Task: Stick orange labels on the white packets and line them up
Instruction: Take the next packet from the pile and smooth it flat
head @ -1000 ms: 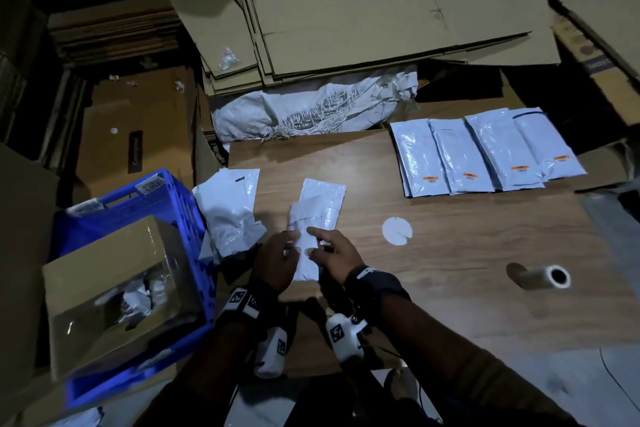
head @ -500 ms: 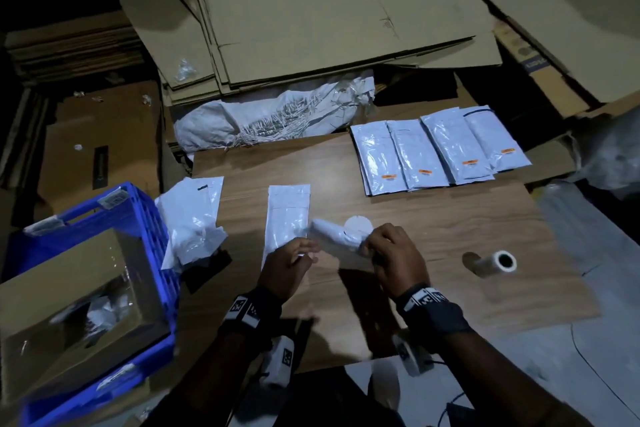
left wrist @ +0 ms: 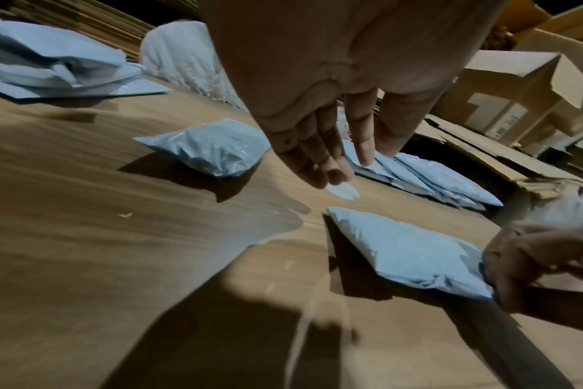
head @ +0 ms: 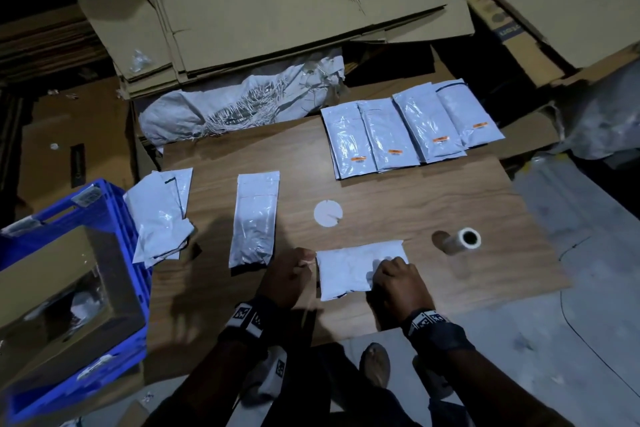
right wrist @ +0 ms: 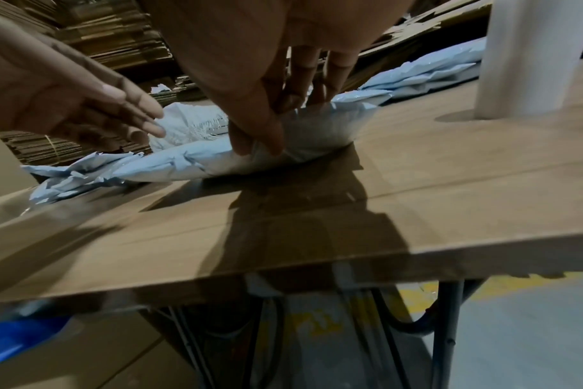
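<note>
Bare surface (head: 398, 204) lies ahead of my grip; the roll (head: 457, 241) stands to its right, a loose packet (head: 254, 218) to its left.

No legible text. Orange labels (head: 358, 158) on white packets (head: 348, 140): print too small. Cardboard box (head: 506, 32) lettering blurred.

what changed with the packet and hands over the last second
The packet went from both hands near the left pile to lying crosswise at the near edge. The right hand pinches it; the left hand has let go. The labelled row, roll and upright packet stayed.
</note>
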Tool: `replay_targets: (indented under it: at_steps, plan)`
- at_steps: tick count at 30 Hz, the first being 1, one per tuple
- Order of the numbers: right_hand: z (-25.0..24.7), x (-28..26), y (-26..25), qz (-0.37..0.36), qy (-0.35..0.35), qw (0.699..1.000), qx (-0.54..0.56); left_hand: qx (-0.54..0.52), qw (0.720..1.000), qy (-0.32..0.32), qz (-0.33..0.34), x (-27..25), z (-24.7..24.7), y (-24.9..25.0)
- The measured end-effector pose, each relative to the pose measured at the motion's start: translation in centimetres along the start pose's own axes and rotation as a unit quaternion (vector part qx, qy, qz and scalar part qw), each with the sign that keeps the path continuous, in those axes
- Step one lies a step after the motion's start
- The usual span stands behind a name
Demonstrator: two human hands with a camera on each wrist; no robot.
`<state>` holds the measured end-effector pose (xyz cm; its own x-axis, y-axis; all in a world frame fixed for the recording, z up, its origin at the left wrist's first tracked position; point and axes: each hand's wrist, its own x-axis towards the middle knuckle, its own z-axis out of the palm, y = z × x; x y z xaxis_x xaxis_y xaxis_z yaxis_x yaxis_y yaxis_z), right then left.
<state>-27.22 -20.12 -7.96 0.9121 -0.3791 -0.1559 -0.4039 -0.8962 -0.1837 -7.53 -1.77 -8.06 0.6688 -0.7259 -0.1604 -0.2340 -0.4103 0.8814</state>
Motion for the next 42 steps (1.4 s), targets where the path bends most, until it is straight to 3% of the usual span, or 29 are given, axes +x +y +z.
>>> replay_targets:
  at_steps: [7,12,20,24,33,42]
  plan:
    - [0.6,-1.0,0.7,-0.036,0.056,0.994,0.081,0.13,0.98,-0.05,0.14,-0.4,4.0,0.3]
    - [1.1,0.7,1.6,-0.02,0.116,0.985,0.128,0.209,0.969,-0.067,0.117,0.2,7.4,0.3]
    - [2.9,4.0,1.7,-0.039,0.049,0.995,0.08,0.365,0.925,-0.096,0.04,1.4,9.8,0.9]
    - [4.4,4.8,1.5,-0.015,0.033,0.997,0.061,0.346,0.933,-0.094,0.008,2.2,10.5,0.2]
    - [5.8,5.1,1.8,-0.008,0.021,0.999,0.045,0.337,0.94,-0.05,0.019,1.8,11.4,-0.4]
    - [6.4,5.3,1.7,-0.002,0.01,0.998,0.056,0.389,0.921,-0.009,0.022,1.4,12.0,-0.1]
